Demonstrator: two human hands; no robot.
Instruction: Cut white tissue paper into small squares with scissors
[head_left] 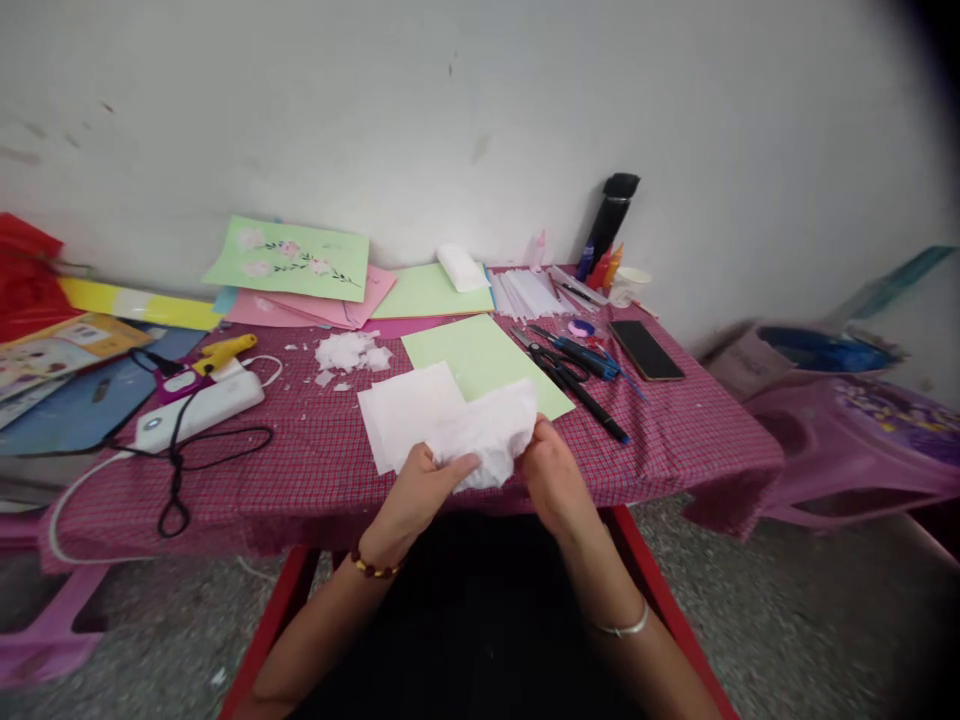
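Between my hands, over the table's front edge, is a crumpled white tissue. My left hand grips its lower left part, thumb lying on top. At the tissue's right edge, my right hand pinches it; those fingertips are partly hidden. Flat white tissue sheets lie to the left, partly under the held one. Behind them is a light green sheet of paper. A heap of torn white scraps sits farther left on the checked tablecloth.
Scissors, a black pen, a blue-handled tool and a phone lie on the right. On the left are a power strip, black cable and yellow glue gun. A green card with flowers leans at the back.
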